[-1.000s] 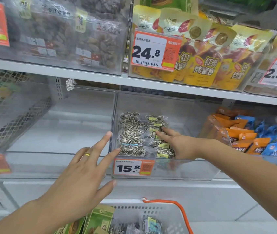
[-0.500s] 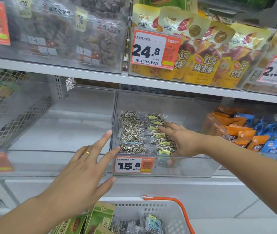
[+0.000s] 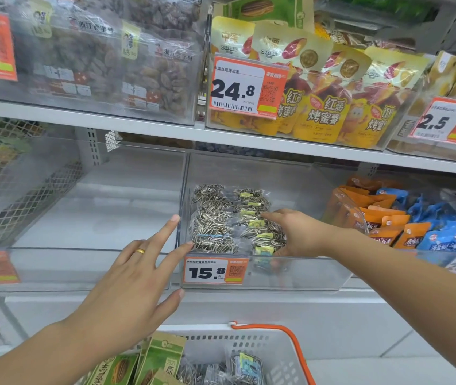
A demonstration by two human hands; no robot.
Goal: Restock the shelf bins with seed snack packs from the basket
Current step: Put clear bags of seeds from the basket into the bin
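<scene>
**Seed packs squared up in the middle bin**

The right hand (image 3: pixel 299 234) lay inside the clear bin (image 3: pixel 290 276), fingers extended flat against the stacked seed packs (image 3: pixel 221 218), apparently nudging them into a tidy row; it gripped nothing; the left hand (image 3: pixel 138 273) was spread wide, fingertips at the bin's front corner, likely steadying it; more packs waited in the basket (image 3: pixel 274 348) below.

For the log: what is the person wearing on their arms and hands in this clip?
Both forearms are bare as far as the frame shows, with no sleeves, gloves, watch or bracelet in view. The left hand carries a plain gold-coloured ring on one finger. The right hand shows no ring or other item on its visible side.
</scene>
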